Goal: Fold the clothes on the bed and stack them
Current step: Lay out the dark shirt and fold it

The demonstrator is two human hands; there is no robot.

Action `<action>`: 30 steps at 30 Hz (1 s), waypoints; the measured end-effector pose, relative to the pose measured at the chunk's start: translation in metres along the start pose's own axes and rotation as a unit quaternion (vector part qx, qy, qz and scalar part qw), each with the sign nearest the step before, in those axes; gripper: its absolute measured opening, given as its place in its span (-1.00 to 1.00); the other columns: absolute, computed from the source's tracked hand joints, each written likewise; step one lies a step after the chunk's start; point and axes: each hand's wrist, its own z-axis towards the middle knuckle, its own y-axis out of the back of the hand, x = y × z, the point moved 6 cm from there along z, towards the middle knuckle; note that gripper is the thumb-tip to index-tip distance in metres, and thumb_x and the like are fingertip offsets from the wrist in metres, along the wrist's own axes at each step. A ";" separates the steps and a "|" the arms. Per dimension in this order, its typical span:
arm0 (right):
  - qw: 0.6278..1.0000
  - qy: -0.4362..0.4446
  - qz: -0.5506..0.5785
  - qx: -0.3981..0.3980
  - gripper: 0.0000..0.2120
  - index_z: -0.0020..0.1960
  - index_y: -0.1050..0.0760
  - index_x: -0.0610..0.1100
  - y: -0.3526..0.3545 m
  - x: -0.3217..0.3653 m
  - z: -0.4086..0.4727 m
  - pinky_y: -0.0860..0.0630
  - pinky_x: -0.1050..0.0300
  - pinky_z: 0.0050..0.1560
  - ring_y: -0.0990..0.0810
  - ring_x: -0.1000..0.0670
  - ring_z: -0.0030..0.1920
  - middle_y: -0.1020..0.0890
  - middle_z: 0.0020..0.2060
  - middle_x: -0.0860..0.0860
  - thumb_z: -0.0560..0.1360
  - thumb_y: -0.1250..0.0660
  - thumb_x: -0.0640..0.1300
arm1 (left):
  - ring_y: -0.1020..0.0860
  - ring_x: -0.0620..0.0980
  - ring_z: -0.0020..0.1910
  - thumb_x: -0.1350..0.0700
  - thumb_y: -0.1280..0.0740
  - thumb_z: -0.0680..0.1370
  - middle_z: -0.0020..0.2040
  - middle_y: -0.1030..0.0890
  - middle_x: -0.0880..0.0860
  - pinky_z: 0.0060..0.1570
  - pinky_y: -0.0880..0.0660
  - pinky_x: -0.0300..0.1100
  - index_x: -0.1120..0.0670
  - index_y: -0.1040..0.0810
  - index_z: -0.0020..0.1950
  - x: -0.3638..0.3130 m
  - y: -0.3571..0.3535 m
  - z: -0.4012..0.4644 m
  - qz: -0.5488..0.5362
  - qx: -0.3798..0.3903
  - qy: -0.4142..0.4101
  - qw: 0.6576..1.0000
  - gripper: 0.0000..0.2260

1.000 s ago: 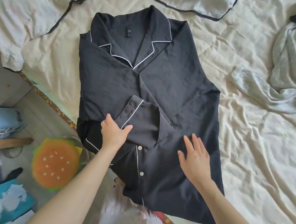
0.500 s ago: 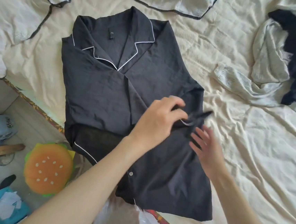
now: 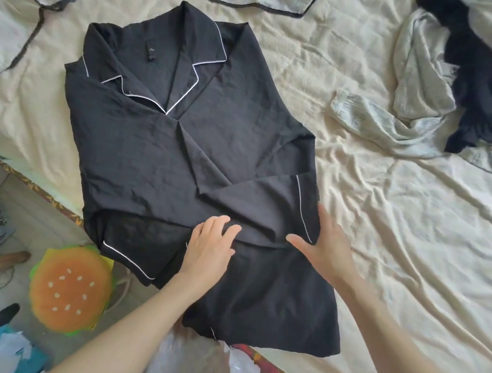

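Cream bed (image 3: 411, 262): both hands, left hand (image 3: 210, 247) and right hand (image 3: 328, 244), press black shirt (image 3: 212, 153), fingers straight.

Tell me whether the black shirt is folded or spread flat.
Partly folded: the black shirt has its right sleeve across the front; the body remains full length.

The black pajama shirt (image 3: 157, 153) is seen as matt, crinkly cloth with smooth white piping; the cream bedsheet (image 3: 414, 232), frame right, looks like soft, wrinkled fabric.
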 end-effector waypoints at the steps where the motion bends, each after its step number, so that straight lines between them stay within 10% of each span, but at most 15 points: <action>1: 0.998 -0.036 0.047 -0.021 -0.29 0.45 -0.23 -0.10 0.002 0.000 0.006 -0.37 0.13 0.10 -0.46 -0.06 0.25 -0.52 0.20 -0.01 0.42 -0.42 0.11 | -0.40 0.11 0.31 0.15 -0.40 0.49 0.32 -0.44 0.13 0.24 -0.33 -0.02 0.07 -0.48 0.30 -0.001 -0.002 0.002 0.023 0.005 -0.013 1.000 -0.62; 6: 0.982 -0.148 0.111 -0.042 -0.79 -0.31 -0.39 -0.18 0.013 -0.007 0.033 -0.28 0.18 -0.41 -0.45 -0.07 -0.29 -0.43 -0.45 -0.02 0.47 -0.29 -0.16 | -0.54 0.02 -0.27 0.28 -0.58 0.23 -0.24 -0.56 0.01 -0.30 -0.46 -0.14 0.06 -0.63 -0.20 -0.010 0.016 0.015 0.072 -0.060 -0.038 0.995 -0.75; 11: 0.935 -0.211 0.284 -0.004 -0.81 -0.12 -0.50 -0.38 0.002 -0.031 -0.001 -0.50 0.01 -0.16 -0.53 -0.08 -0.23 -0.54 -0.27 -0.12 0.45 -0.32 -0.22 | -0.51 0.08 -0.41 0.38 -0.58 0.15 -0.36 -0.53 0.05 -0.43 -0.45 -0.14 0.12 -0.61 -0.29 -0.002 0.026 0.003 0.067 -0.089 -0.082 0.990 -0.73; 18: 0.873 -0.340 0.347 0.052 -0.85 -0.14 -0.37 -0.17 -0.053 -0.073 -0.089 -0.62 0.00 -0.13 -0.59 -0.06 -0.23 -0.54 -0.21 -0.11 0.51 -0.34 -0.27 | -0.59 0.18 0.03 0.36 -0.53 0.27 -0.02 -0.61 0.15 -0.04 -0.52 0.02 0.17 -0.67 -0.03 0.033 0.011 -0.047 0.025 -0.029 -0.028 0.999 -0.70; 23: 0.890 -0.319 0.325 0.010 -0.73 0.03 -0.53 -0.23 -0.052 -0.068 -0.091 -0.59 -0.02 -0.01 -0.59 -0.03 -0.18 -0.58 -0.19 -0.08 0.53 -0.33 0.00 | -0.35 0.20 0.39 0.28 -0.41 0.44 0.36 -0.44 0.20 0.33 -0.29 0.13 0.13 -0.51 0.31 0.033 -0.004 -0.050 0.043 0.008 -0.013 0.999 -0.57; 30: 0.907 -0.326 0.264 -0.044 -0.87 -0.08 -0.50 -0.25 -0.037 -0.066 -0.060 -0.60 -0.06 -0.03 -0.62 -0.18 -0.04 -0.62 -0.15 -0.15 0.52 -0.27 -0.18 | 0.08 0.06 0.54 0.05 -0.13 0.62 0.57 0.03 0.00 0.45 0.05 0.13 -0.06 -0.06 0.55 0.047 -0.016 -0.043 0.122 0.078 0.025 0.989 -0.49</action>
